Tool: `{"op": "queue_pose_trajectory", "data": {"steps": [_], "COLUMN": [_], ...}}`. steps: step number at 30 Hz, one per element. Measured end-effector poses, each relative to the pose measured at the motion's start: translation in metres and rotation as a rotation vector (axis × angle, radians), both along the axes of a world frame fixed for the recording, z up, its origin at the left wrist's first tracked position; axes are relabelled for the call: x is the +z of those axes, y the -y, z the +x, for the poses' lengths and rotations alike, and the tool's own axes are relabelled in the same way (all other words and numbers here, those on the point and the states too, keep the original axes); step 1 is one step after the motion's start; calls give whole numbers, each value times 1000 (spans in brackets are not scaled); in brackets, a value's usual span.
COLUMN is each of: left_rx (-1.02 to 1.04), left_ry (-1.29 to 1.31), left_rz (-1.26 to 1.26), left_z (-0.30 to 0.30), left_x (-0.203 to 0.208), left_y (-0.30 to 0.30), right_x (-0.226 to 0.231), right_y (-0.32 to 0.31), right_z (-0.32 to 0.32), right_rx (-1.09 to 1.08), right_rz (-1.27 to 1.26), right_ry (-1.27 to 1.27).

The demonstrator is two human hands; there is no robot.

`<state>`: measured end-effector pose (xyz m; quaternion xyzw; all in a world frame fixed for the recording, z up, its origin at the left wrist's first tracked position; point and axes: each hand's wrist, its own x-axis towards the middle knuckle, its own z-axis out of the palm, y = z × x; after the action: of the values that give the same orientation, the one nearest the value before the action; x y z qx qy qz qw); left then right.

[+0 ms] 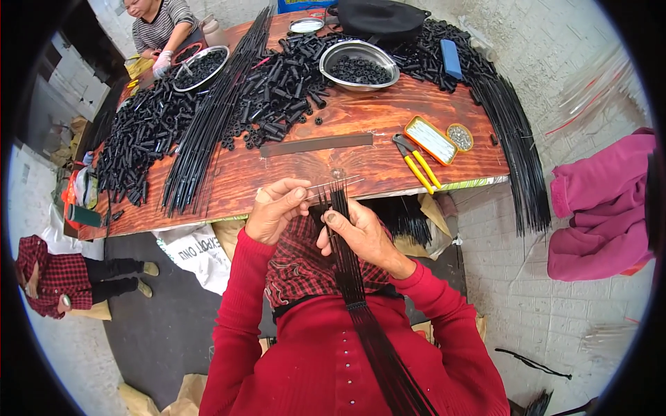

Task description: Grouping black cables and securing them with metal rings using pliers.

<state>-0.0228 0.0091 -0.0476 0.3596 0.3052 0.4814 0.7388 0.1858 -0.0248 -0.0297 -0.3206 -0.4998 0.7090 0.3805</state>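
Note:
Between thumb and fingers, my left hand pinches a couple of thin pale rods that point right across the bundle's upper ends. My right hand is closed around a bundle of long, thin black rods. The bundle is tied partway down and slants over my red top toward the lower right. Both hands are above my lap, just in front of the table. Close by on the table are yellow-handled cutting pliers and a yellow-rimmed tray of small white pieces.
Heaps of short black tubes cover the table's far side, with a steel bowl of black rings and more rod bundles. A flat dark strip lies nearer. One person works at far left; another stands left.

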Motion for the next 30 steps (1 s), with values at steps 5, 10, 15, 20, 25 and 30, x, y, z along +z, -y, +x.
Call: {"op": "queue_pose_trajectory", "data": {"steps": [5,10,15,20,25,30], "left_rx": [52,95,140,140,78,65], "left_ry": [-87,-186,-267,-348,-287,-449], "left_rz": [-4,65,85,103,120,163], "left_z": [6,9,11,14,6,-21], "left_x": [15,16,11,10,19,10], "left_y": [5,6,5,3,6,-30], "right_x": [4,-3,-12,-18,-12,-13], "right_y": [0,4,6,10,12,11], "right_z": [1,-3,-9,-10,-8,-8], "right_rx": [23,-11,-96,-156,-186,-190], "right_rz": [-45,-75,-74,-63,-22,-43], "right_ry": [-64,-133,-87,-9,17,41]}}
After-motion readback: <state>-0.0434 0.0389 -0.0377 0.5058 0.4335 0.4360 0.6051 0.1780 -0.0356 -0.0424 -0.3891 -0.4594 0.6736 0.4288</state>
